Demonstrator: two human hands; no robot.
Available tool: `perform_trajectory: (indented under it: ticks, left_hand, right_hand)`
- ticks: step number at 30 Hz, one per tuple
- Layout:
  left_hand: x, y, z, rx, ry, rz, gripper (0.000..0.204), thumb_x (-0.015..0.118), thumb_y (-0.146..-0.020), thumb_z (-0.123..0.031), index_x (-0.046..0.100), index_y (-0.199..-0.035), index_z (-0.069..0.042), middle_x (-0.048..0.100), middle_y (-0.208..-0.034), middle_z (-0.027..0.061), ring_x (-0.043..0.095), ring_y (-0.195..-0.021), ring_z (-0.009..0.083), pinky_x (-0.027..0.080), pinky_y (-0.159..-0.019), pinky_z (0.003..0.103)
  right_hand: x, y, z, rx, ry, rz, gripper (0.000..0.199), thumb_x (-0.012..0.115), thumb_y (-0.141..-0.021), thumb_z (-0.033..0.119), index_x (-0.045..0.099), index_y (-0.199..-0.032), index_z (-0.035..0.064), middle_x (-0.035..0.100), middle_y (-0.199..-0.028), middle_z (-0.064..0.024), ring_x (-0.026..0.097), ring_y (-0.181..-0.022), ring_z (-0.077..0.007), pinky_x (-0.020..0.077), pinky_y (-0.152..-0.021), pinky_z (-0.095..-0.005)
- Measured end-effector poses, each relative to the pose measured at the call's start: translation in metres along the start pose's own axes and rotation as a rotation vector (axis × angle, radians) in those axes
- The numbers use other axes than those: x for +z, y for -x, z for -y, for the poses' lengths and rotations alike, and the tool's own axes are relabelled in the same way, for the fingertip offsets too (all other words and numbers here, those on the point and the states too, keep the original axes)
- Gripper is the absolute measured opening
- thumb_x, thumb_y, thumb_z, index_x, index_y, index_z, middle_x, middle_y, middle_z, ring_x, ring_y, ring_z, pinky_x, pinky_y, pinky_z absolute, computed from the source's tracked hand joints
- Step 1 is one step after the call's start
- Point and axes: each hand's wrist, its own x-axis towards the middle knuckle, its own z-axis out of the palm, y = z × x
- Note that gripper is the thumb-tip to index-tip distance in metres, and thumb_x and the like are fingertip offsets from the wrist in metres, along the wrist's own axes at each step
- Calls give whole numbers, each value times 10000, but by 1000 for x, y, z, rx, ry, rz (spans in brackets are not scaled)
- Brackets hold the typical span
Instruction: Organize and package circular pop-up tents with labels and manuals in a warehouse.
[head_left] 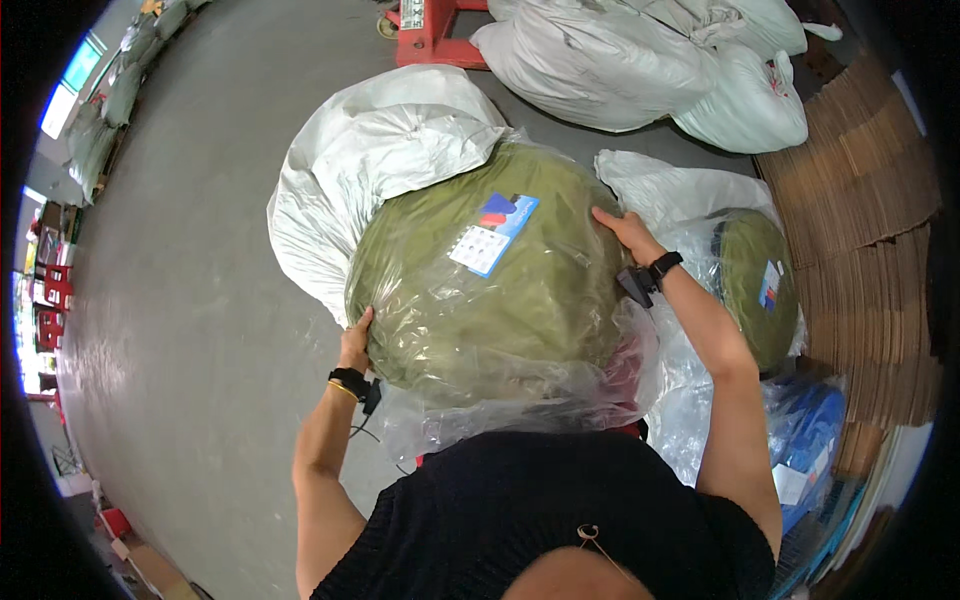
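We've got a big olive-green bundle (480, 290) wrapped in clear plastic, held up in front of our chest, w/ both hands pressed flat against its sides. Left hand (356, 342) is spread open on the lower left side of the bundle, fingers on the plastic; right hand (625, 232) lies open on the upper right side, palm down. Neither is clenched, they clasp the bundle between them. A blue-and-white card (494, 234) sits under the plastic on top. Black bands on both wrists. Just behind the bundle is an open white sack (370, 160), touching it. To our right, a 2nd green bundle (757, 285) in plastic, near stacked cardboard (865, 210). More white sacks (640, 60) lie further off on the grey floor (190, 300)
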Motion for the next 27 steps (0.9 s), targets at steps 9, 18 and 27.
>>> perform_trajectory:
  ticks: [9, 18, 27]
  left_hand:
    - [77, 66, -70, 516, 116, 124, 402, 626, -788, -199, 501, -1069, 60, 578, -988, 111, 578, -820, 175, 484, -702, 292]
    - [158, 134, -168, 1135, 124, 422, 476, 521, -867, -304, 364, -1191, 7, 507, -1106, 89, 512, -950, 161, 421, -818, 288]
    - [207, 176, -176, 1340, -161, 364, 286, 529, -837, -160, 513, -1041, 40, 552, -1031, 79, 500, -925, 151, 379, -823, 267]
  right_hand:
    - [-59, 93, 63, -535, -41, -407, 369, 660, -759, 178, 542, -1034, -37, 613, -900, -57, 556, -769, -105, 445, -684, -236]
    - [-135, 163, 52, -956, -382, -787, 404, 427, -901, 296, 476, -1133, -30, 527, -1092, -87, 463, -989, -152, 346, -869, -284]
    - [-146, 153, -36, -845, -520, -934, 484, 413, -892, 396, 492, -1082, -42, 534, -1053, -87, 490, -943, -173, 378, -831, -303]
